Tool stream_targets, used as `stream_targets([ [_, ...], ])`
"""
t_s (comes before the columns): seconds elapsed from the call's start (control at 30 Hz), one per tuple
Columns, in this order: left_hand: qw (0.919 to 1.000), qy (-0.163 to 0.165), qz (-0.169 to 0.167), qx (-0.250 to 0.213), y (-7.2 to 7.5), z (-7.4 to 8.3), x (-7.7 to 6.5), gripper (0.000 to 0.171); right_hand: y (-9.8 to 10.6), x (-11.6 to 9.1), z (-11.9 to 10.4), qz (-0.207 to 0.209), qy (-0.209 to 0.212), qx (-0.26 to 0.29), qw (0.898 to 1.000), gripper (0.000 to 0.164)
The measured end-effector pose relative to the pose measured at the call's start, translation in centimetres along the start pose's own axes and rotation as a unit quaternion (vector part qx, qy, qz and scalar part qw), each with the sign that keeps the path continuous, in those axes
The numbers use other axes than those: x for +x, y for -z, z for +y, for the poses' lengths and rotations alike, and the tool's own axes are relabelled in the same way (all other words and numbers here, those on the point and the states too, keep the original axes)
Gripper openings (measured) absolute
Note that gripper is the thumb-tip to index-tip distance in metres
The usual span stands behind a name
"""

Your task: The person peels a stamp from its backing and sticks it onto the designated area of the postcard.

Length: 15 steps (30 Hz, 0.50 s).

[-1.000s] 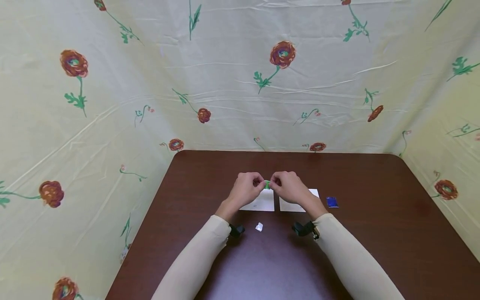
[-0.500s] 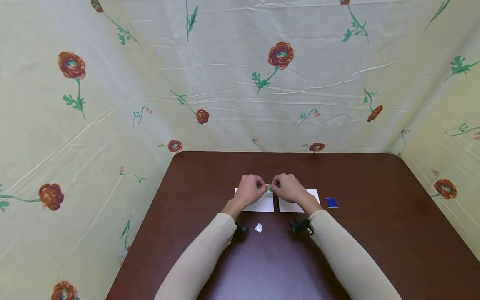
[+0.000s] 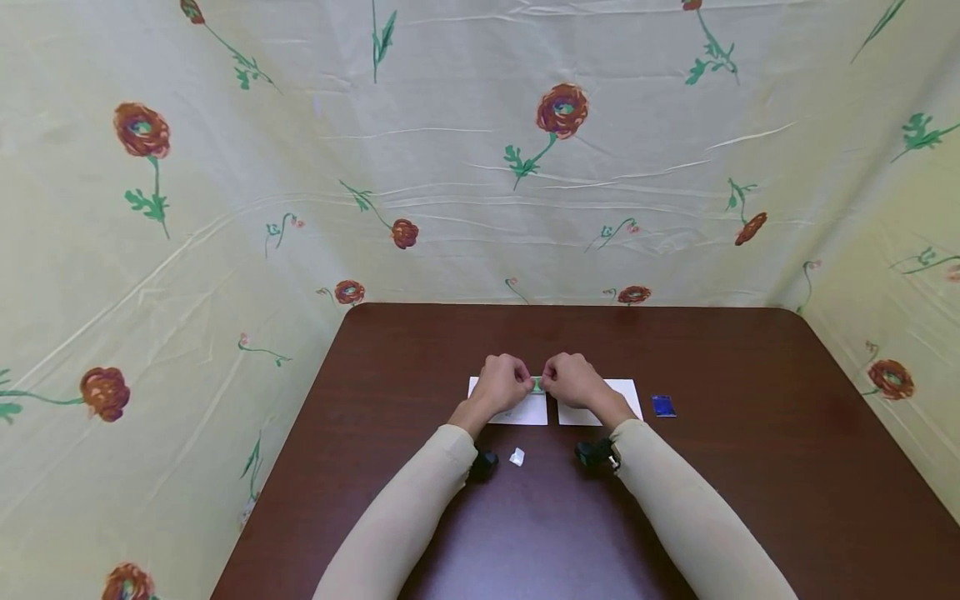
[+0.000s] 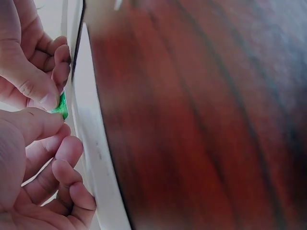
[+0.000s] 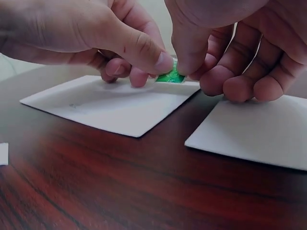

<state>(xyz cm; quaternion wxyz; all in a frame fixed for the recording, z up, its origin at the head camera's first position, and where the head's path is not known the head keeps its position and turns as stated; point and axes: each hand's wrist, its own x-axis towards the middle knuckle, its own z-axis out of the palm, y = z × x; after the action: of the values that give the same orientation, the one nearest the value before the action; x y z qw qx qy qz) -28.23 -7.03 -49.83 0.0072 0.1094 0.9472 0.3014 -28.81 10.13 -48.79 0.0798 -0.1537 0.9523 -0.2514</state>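
Observation:
Between both hands, a small shiny green piece (image 5: 171, 75) with a pale edge is pinched at thumb and fingertips. My left hand (image 3: 502, 385) grips its left end and my right hand (image 3: 574, 383) its right end, so only the middle shows. It is close over the far part of the left white card (image 3: 528, 411). The right white card (image 3: 581, 415) lies partly under my right hand, whose lower fingertips are right at its surface in the right wrist view. In the left wrist view, the green piece (image 4: 63, 106) shows between the thumbs.
A flat blue square packet (image 3: 663, 406) lies right of the cards on the dark brown table (image 3: 750, 467). Nearer, between the forearms, is a small crumpled white scrap (image 3: 517, 457). A flower-patterned cloth (image 3: 450, 150) hangs around the table's back and sides.
Both hands have come slightly down and nearer with the green piece, closer over the left card. Their pinch on it stays the same; the cards, blue packet and scrap have not moved.

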Motion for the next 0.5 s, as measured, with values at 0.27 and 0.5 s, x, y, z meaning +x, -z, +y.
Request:
stream_targets([
  [0.27, 0.9997, -0.018, 0.002, 0.016, -0.16, -0.14, 0.28, 0.017, -0.36, 0.08, 0.14, 0.006, -0.004, -0.004, 1.0, 0.019],
  [0.5, 0.9992, -0.027, 0.002, 0.03, -0.47, -0.26, 0.12, 0.017, -0.51, -0.01, -0.05, -0.002, -0.011, -0.01, 1.0, 0.019],
])
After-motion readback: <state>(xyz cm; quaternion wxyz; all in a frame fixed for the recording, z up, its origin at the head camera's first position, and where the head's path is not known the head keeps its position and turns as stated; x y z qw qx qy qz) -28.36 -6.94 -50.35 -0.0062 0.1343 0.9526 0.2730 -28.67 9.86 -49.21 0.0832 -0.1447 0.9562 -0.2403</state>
